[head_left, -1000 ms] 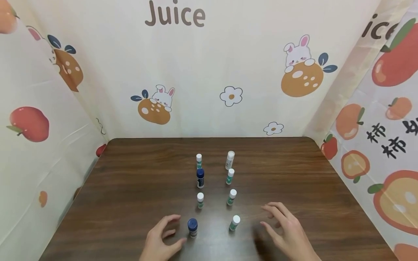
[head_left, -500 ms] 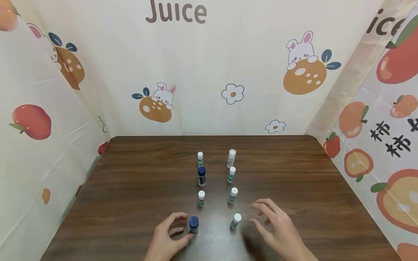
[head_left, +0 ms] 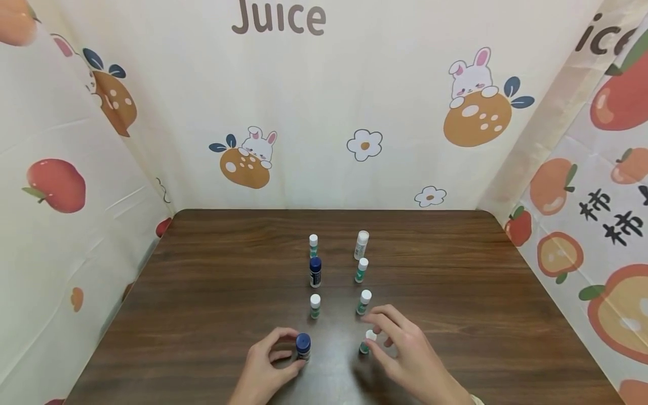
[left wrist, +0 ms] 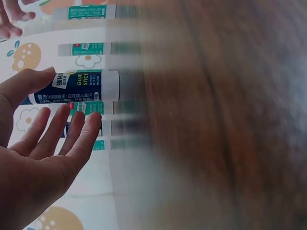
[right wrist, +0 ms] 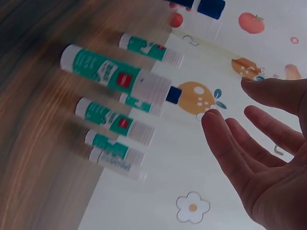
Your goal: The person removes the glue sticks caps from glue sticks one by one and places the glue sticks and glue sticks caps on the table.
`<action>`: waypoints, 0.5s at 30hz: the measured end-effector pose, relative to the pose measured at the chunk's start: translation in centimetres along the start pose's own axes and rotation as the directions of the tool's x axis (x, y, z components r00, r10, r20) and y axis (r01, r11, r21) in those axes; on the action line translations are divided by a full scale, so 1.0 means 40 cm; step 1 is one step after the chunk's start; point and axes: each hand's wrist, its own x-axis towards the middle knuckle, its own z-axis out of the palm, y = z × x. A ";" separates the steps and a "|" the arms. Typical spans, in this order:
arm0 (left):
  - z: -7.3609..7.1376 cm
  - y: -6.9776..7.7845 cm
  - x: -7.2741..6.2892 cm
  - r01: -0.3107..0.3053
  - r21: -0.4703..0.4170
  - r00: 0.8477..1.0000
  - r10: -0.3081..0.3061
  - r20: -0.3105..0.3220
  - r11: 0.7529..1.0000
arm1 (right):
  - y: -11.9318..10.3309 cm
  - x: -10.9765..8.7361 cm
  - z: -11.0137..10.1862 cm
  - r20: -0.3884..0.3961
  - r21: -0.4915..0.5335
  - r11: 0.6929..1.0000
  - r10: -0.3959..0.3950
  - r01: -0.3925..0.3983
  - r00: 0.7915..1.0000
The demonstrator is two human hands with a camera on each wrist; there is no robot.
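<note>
In the head view my left hand (head_left: 268,360) is curved around the left side of the nearest navy glue stick (head_left: 303,346), which stands upright. The left wrist view shows the thumb against this navy glue stick (left wrist: 76,88) and the other fingers just beside it, not closed on it. My right hand (head_left: 405,349) hovers at the nearest green glue stick (head_left: 364,347), partly hiding its white cap. Its fingers are spread and apart from that green glue stick (right wrist: 103,72) in the right wrist view.
Beyond the hands, upright glue sticks stand in two columns: a green one (head_left: 315,307), a navy one (head_left: 315,273) and a green one (head_left: 313,246) at left; two green ones (head_left: 363,304) and a white one (head_left: 361,246) at right. Printed curtains (head_left: 304,101) enclose the brown table (head_left: 217,270).
My left hand has moved right until its thumb and fingers flank the navy glue stick. My right hand has moved left to the nearest green glue stick. The sticks still stand in their places.
</note>
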 end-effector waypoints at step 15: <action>0.021 -0.007 0.009 -0.091 -0.005 0.996 0.091 -0.006 0.996 | -0.034 0.040 0.063 0.076 0.102 0.995 -0.001 -0.007 0.997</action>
